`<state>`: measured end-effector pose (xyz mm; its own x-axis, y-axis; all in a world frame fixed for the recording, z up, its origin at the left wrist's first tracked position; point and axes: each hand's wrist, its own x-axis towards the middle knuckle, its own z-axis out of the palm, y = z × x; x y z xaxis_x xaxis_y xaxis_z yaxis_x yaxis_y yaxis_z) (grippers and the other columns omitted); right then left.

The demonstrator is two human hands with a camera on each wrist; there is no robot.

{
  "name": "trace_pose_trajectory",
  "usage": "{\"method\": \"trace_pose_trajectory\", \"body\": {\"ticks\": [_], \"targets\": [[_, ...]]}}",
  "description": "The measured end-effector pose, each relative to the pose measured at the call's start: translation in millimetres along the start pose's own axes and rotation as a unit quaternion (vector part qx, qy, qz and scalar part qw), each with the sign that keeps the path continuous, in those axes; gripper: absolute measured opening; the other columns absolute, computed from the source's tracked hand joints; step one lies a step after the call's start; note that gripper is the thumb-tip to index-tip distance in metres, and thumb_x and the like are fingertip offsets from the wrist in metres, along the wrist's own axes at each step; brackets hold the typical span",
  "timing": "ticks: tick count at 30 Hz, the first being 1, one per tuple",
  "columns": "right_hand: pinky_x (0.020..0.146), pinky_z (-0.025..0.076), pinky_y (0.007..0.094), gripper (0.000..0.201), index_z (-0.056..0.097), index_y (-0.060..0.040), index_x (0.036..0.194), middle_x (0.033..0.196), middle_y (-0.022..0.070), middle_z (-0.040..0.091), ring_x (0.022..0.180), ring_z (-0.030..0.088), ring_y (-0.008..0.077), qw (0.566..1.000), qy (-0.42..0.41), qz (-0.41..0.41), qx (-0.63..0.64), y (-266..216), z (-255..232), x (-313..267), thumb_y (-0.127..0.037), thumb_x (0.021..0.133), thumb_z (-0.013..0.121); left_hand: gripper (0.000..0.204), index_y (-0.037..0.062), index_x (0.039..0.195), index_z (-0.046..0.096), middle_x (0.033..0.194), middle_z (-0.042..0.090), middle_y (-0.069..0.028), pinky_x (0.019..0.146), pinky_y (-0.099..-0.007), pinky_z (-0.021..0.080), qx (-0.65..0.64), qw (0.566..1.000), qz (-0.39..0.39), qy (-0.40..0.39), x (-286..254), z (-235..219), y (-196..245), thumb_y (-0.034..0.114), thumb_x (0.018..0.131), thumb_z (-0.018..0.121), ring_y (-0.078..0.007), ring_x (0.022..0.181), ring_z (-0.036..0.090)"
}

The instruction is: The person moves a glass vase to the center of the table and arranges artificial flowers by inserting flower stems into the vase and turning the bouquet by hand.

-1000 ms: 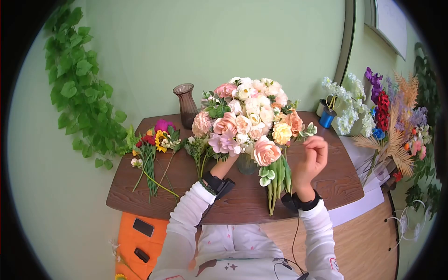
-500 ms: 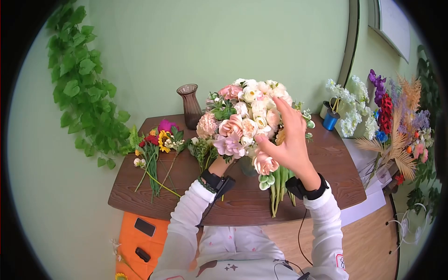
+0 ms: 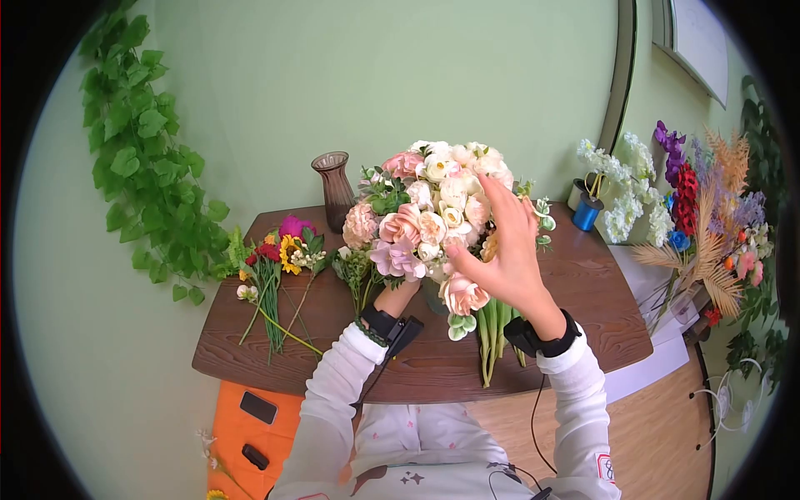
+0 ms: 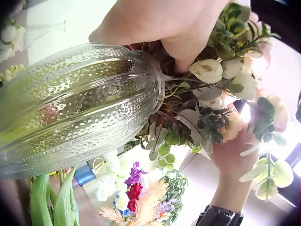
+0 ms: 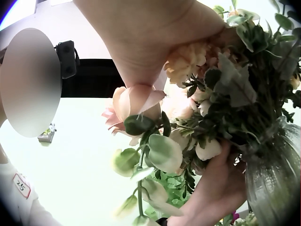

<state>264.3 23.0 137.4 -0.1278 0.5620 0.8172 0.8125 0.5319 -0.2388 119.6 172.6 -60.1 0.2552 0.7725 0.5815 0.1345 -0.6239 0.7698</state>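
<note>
Head view, right hand (image 3: 504, 267) spread against bouquet (image 3: 437, 208), left hand (image 3: 398, 293) gripping beneath blooms.

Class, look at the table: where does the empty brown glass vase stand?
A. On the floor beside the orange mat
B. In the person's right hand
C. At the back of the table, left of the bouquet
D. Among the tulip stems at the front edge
C: the brown vase stands upright at the table's back edge, left of the bouquet, with no hand on it.

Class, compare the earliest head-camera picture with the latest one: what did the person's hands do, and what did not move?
The right hand rose from beside the bouquet and now presses into its blooms. The left hand stayed under the bouquet at the glass vase. The loose flowers on the table lie unchanged.
</note>
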Motion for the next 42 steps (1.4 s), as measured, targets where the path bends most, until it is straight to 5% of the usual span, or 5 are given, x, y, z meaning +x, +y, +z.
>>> {"method": "trace_pose_trajectory", "body": {"ticks": [22, 25, 27, 33, 42], "targets": [[0.100, 0.023, 0.0396, 0.040, 0.049, 0.0007, 0.117, 0.123, 0.0165, 0.046, 0.116, 0.041, 0.0285, 0.974, 0.066, -0.035, 0.215, -0.5, -20.9, -19.5, -0.017, 0.081, 0.044, 0.034, 0.0057, 0.105, 0.049, 0.095, 0.058, -0.0119, 0.075, -0.0352, 0.043, 0.003, 0.998, 0.067, -0.021, -4.8, -9.9, -45.1, 0.026, 0.079, 0.056, -0.0289, 0.091, 0.055], [0.093, 0.033, 0.0361, 0.032, 0.056, 0.0035, 0.103, 0.114, 0.0167, 0.052, 0.108, 0.048, 0.0260, 0.967, 0.113, 0.021, 0.229, -4.5, -30.3, -42.9, -0.017, 0.083, 0.040, 0.038, 0.0006, 0.100, 0.050, 0.089, 0.055, -0.0143, 0.072, -0.0331, 0.043, 0.001, 0.989, -0.058, -0.138, -14.3, -60.1, 89.1, 0.028, 0.076, 0.061, -0.0236, 0.086, 0.055], [0.091, 0.034, 0.0345, 0.030, 0.057, 0.0039, 0.098, 0.109, 0.0160, 0.054, 0.105, 0.049, 0.0243, 0.962, 0.115, 0.044, 0.243, -0.3, -31.8, -61.9, -0.016, 0.084, 0.040, 0.037, -0.0010, 0.095, 0.050, 0.085, 0.055, -0.0149, 0.069, -0.0328, 0.043, 0.022, 0.989, -0.053, -0.134, -17.0, -66.2, 8.9, 0.028, 0.076, 0.062, -0.0232, 0.082, 0.055], [0.075, 0.040, 0.0254, 0.022, 0.057, 0.0046, 0.082, 0.087, 0.0106, 0.057, 0.081, 0.052, 0.0147, 0.914, 0.082, 0.214, 0.334, 10.7, -14.7, -112.9, -0.011, 0.087, 0.041, 0.028, 0.0006, 0.076, 0.049, 0.069, 0.057, -0.0157, 0.057, -0.0366, 0.044, 0.275, 0.934, -0.166, -0.154, -33.2, -126.5, 19.3, 0.024, 0.072, 0.064, -0.0289, 0.065, 0.056], [0.047, 0.034, 0.0179, 0.022, 0.059, 0.0017, 0.081, 0.068, 0.0046, 0.058, 0.051, 0.042, 0.0042, 0.796, -0.062, 0.399, 0.451, 22.1, 32.8, -175.8, -0.011, 0.088, 0.042, 0.019, 0.0029, 0.084, 0.058, 0.076, 0.061, -0.0137, 0.064, -0.0373, 0.046, 0.232, 0.951, -0.132, -0.154, -33.1, -108.6, 13.5, 0.020, 0.074, 0.059, -0.0305, 0.073, 0.059]]}}
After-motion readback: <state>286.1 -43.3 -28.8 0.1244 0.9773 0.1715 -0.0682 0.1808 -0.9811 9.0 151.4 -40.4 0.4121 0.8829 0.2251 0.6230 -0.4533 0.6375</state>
